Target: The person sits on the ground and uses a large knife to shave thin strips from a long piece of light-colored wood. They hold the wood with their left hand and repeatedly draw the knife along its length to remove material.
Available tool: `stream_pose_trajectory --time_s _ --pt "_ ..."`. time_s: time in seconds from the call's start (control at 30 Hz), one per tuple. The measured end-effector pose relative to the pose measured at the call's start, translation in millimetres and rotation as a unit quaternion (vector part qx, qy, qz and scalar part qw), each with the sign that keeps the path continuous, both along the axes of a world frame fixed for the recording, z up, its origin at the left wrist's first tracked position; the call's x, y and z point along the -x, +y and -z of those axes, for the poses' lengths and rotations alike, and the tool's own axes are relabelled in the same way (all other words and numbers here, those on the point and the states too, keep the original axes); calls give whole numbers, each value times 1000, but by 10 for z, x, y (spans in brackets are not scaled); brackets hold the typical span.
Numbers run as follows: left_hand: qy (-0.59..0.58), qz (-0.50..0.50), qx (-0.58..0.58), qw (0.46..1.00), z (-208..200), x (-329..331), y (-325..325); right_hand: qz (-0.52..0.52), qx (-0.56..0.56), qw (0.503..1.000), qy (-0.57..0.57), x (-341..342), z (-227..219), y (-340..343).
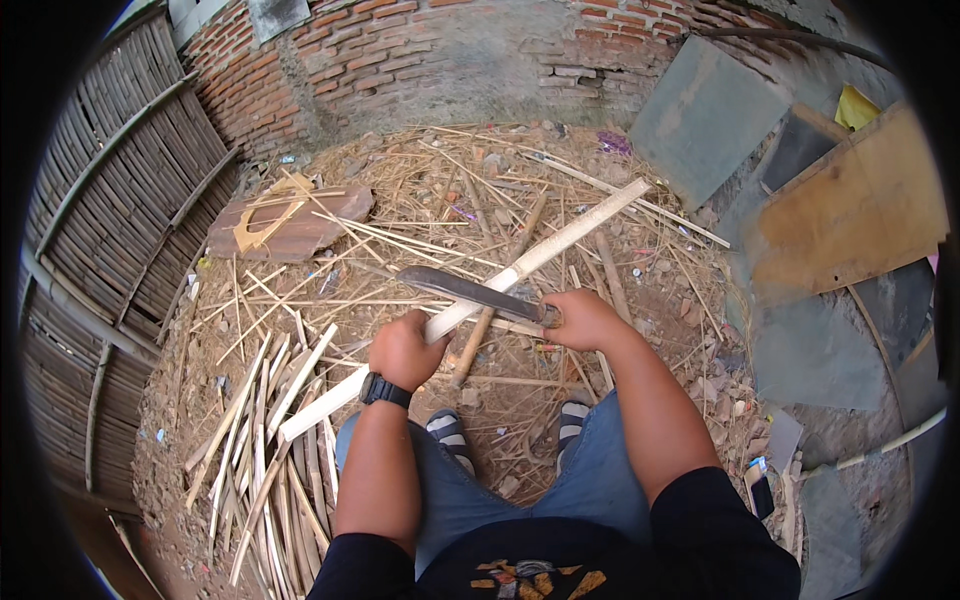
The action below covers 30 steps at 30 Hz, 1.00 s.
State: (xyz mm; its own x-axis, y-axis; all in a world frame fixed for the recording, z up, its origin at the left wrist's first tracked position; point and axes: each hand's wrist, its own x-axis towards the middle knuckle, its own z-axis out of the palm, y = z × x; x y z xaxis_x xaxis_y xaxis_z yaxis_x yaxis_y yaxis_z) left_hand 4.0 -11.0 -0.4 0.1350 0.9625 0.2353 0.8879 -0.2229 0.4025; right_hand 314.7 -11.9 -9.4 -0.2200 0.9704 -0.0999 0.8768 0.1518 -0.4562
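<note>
My left hand (402, 352), with a dark watch on its wrist, is closed around a long, pale split bamboo strip (572, 234). The strip slants from the lower left, beside my left knee, up to the far right. In my right hand (580, 320) is the handle of a machete (455, 287). Its dark, broad blade points left and lies across the strip, just beyond my left hand. From this angle I cannot tell how deep the edge touches the bamboo.
Several split bamboo strips (262, 440) are heaped at my left. Straw, thin slivers and a round bamboo pole (475, 345) litter the ground ahead. A bamboo fence (115, 190) stands left, a brick wall (440, 60) beyond. Grey panels (705, 115) and a brown board (850, 215) lean at the right.
</note>
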Motion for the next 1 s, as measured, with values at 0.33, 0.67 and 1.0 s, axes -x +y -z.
stream_pose_trajectory --time_s 0.33,0.67,1.0 --pt "-3 6 0 1000 24 -5 2 106 -73 984 125 -291 20 49" --pt "26 4 -1 1000 7 -8 -14 61 -23 995 81 -255 62 74" --pt "31 10 8 999 24 -23 -4 60 24 996 66 -238 35 74"
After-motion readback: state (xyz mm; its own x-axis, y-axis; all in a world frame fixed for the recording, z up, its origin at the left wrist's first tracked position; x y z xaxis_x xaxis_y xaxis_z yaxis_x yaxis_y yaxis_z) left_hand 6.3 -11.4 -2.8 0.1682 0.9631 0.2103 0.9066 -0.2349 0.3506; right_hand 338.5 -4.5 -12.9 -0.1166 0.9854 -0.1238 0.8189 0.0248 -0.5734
